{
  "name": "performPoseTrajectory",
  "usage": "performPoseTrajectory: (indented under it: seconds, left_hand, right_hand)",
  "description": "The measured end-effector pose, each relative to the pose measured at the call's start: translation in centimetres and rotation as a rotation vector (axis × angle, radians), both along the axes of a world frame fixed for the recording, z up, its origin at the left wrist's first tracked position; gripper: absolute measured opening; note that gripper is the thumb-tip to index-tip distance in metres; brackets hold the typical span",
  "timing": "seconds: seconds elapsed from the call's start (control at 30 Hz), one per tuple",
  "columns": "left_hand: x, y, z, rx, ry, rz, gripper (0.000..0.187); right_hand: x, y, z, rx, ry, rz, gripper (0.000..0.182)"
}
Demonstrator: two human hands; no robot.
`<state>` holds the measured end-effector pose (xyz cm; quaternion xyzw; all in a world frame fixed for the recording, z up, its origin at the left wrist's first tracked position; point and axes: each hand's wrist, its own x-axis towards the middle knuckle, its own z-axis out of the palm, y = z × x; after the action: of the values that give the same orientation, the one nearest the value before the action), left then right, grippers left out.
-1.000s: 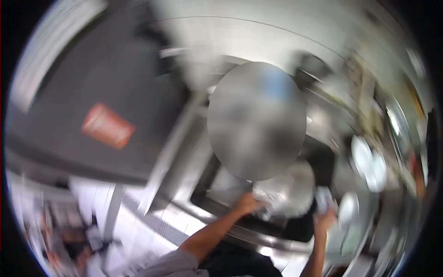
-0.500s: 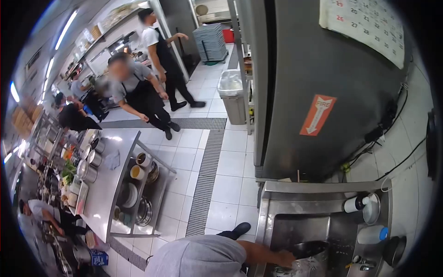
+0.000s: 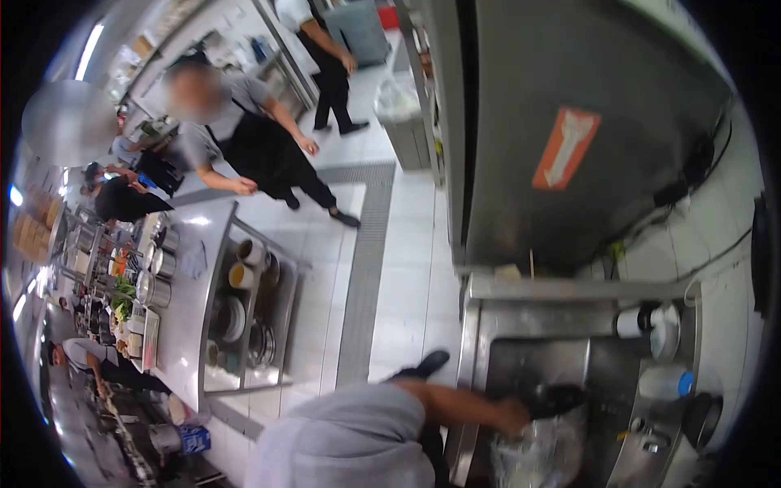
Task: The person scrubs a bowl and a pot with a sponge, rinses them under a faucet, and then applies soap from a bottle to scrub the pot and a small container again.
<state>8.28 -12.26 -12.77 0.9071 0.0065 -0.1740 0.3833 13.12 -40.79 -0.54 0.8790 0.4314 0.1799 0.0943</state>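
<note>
My left arm reaches from a grey short sleeve (image 3: 342,435) into the metal sink (image 3: 480,358). At its end my left hand (image 3: 512,416) is blurred, its fingers curled together, right at the edge of a crumpled clear plastic bag or sheet (image 3: 541,451). I cannot tell what its fingers hold. Just beyond the hand lies a dark, rounded, pan-like thing (image 3: 557,398), partly covered by the plastic. My right hand is out of view.
Along the sink's far side stand a pump bottle (image 3: 630,322), a blue-capped container (image 3: 663,381) and a tap (image 3: 651,439). A dark fridge (image 3: 553,106) rises behind. Left, a steel table (image 3: 191,305) holds pots. An aproned person (image 3: 252,146) and several others are in the kitchen.
The view has shifted, so the sink sits higher in it. My left hand stays over the sink by the plastic. One aproned person has come nearer; another has turned.
</note>
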Motion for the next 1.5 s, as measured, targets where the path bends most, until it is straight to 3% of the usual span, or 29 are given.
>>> performPoseTrajectory:
  seconds: [0.03, 0.07, 0.1, 0.13, 0.17, 0.2, 0.33, 0.53, 0.63, 0.97, 1.03, 1.1, 1.3, 1.37, 1.5]
  left_hand:
    - [0.0, 3.1, 6.0, -0.055, 0.154, -0.094, 0.053]
    - [0.9, 3.4, 4.2, -0.106, 0.114, -0.191, 0.059]
    - [-0.3, 5.9, 6.5, -0.172, -0.098, -0.225, 0.068]
    - [-2.1, 9.2, 11.0, -0.337, -0.113, -0.235, 0.067]
    - [-3.2, 11.2, 12.3, -0.418, -0.286, -0.293, 0.062]
    - [-5.1, 14.6, 18.0, -0.522, -0.062, -0.281, 0.055]
    - [-9.4, 21.5, 27.6, -0.318, 0.156, -0.101, 0.047]
    - [-11.6, 22.2, 28.6, -0.187, 0.190, 0.090, 0.045]
    - [-11.6, 21.8, 28.3, -0.121, 0.252, 0.033, 0.042]
    - [-8.6, 19.8, 26.8, -0.243, 0.308, -0.137, 0.039]
    - [-7.2, 19.1, 26.9, -0.208, 0.355, -0.201, 0.040]
    - [-6.0, 18.3, 27.1, -0.205, 0.372, -0.231, 0.041]
    - [-3.3, 16.6, 27.0, -0.147, 0.398, -0.307, 0.042]
    - [-2.9, 16.3, 26.7, -0.164, 0.365, -0.321, 0.041]
    - [-2.2, 15.7, 26.9, -0.151, 0.385, -0.339, 0.040]
  right_hand:
    - [1.0, -1.1, -1.2, 0.374, 0.272, 0.047, 0.045]
    - [0.8, -4.8, -2.6, 0.185, 0.432, -0.076, 0.077]
    - [-0.3, 0.1, -0.2, 0.378, 0.679, -0.590, 0.042]
    - [-1.2, -0.2, 0.4, 0.339, 0.570, -0.426, 0.039]
    - [-1.6, -0.4, 0.8, 0.261, 0.555, -0.423, 0.038]
    - [-2.5, 1.3, 2.5, 0.297, 0.651, -0.477, 0.038]
    - [-3.2, 0.1, 2.8, 0.144, 0.673, -0.545, 0.038]
    - [-3.2, -0.6, 2.4, 0.169, 0.727, -0.551, 0.039]
    - [-3.3, -1.2, 2.4, 0.165, 0.731, -0.576, 0.039]
    - [-5.2, -1.6, 2.8, 0.163, 0.722, -0.723, 0.042]
    - [-5.7, -2.2, 2.9, 0.227, 0.683, -0.565, 0.042]
    - [-6.2, -2.8, 3.0, 0.160, 0.681, -0.714, 0.043]
    - [-8.0, -3.4, 3.1, 0.352, 0.601, -0.727, 0.033]
    - [-8.5, -4.4, 2.7, 0.312, 0.693, -0.817, 0.043]
    - [-9.1, -5.5, 1.5, 0.373, 0.623, -0.721, 0.034]
